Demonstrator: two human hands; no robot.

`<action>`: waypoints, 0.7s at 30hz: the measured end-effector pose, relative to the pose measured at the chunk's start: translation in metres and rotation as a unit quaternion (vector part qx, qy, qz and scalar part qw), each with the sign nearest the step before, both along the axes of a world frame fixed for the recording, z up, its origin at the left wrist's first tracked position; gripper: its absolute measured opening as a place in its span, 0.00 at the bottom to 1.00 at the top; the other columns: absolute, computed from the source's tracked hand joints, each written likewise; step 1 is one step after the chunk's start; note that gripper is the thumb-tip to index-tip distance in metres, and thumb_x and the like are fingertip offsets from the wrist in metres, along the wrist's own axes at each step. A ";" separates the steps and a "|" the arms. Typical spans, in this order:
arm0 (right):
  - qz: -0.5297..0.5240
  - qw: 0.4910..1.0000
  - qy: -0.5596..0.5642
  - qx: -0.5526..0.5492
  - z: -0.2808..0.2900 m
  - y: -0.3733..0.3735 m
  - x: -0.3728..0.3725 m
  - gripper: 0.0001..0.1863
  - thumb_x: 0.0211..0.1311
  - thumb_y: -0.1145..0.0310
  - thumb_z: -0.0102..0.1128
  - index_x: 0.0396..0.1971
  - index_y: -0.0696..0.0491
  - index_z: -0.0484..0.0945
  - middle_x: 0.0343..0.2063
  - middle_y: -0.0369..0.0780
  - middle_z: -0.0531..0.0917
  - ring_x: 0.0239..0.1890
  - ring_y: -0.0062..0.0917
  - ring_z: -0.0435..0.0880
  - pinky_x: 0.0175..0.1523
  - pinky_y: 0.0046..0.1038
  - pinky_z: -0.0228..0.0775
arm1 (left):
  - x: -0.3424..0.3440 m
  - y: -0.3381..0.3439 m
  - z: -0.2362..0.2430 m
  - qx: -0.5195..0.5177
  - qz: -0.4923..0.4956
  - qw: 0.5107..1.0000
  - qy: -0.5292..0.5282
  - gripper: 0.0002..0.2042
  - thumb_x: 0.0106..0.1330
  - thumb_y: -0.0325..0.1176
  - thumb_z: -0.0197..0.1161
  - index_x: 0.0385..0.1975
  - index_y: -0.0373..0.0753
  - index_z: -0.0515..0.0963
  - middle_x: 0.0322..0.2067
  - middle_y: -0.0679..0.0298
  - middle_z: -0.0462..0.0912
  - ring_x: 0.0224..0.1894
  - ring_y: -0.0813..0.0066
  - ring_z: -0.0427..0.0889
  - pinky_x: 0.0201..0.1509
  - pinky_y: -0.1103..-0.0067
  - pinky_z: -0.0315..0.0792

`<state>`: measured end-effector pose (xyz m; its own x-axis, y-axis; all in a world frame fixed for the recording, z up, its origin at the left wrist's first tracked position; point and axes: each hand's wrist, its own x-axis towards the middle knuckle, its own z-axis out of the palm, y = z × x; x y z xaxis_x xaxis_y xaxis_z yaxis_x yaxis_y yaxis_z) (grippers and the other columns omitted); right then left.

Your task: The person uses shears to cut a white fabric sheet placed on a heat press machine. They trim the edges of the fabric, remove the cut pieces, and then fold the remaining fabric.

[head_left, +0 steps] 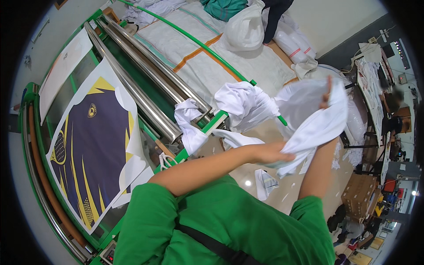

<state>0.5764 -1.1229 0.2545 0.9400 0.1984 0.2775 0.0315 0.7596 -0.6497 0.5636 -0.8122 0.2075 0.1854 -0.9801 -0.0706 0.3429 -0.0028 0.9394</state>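
My left hand is closed round the near end of a white fabric piece. The piece stretches up and to the right to my right hand, whose fingers are wrapped over its far edge and blurred by motion. The cloth hides much of that hand and wrist. More white fabric lies bunched over the corner of the green machine frame, to the left of the held piece. Another white fabric piece hangs over the ends of the steel rollers.
Left, a roller machine with shiny steel rollers carries a paper sheet with a dark and yellow jersey panel. A green rail crosses ahead, before woven sacks. A person's leg stands beyond. Cardboard boxes stand at right.
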 end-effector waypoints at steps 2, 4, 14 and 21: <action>-0.082 0.989 0.081 -0.092 -0.057 0.030 -0.021 0.34 0.66 0.69 0.56 0.72 0.52 0.61 0.52 0.47 0.80 0.40 0.29 0.81 0.46 0.27 0.75 | 0.004 0.023 -0.048 0.100 -0.025 0.989 -0.104 0.42 0.62 0.50 0.69 0.71 0.33 0.61 0.67 0.47 0.69 0.69 0.55 0.68 0.71 0.68 0.62; -0.141 0.947 0.153 -0.245 -0.118 0.055 -0.051 0.34 0.64 0.69 0.58 0.70 0.53 0.62 0.53 0.48 0.79 0.42 0.30 0.82 0.46 0.28 0.75 | 0.028 0.039 -0.098 0.186 0.201 0.920 -0.280 0.46 0.56 0.53 0.74 0.69 0.31 0.63 0.66 0.43 0.69 0.69 0.52 0.68 0.71 0.67 0.63; -0.202 0.618 0.217 -0.728 -0.267 0.185 -0.158 0.38 0.58 0.67 0.70 0.67 0.60 0.66 0.60 0.54 0.77 0.50 0.34 0.87 0.53 0.31 0.78 | 0.178 0.043 -0.212 0.503 0.356 0.777 -0.128 0.39 0.65 0.62 0.58 0.66 0.34 0.68 0.60 0.44 0.76 0.65 0.46 0.73 0.70 0.57 0.61; -0.107 0.723 0.401 -0.552 -0.241 0.203 -0.196 0.45 0.55 0.65 0.75 0.70 0.59 0.61 0.60 0.57 0.74 0.60 0.44 0.78 0.57 0.36 0.77 | 0.140 0.044 -0.077 0.033 0.517 0.850 0.101 0.14 0.73 0.34 0.57 0.53 0.37 0.77 0.46 0.60 0.84 0.49 0.68 0.83 0.51 0.71 0.77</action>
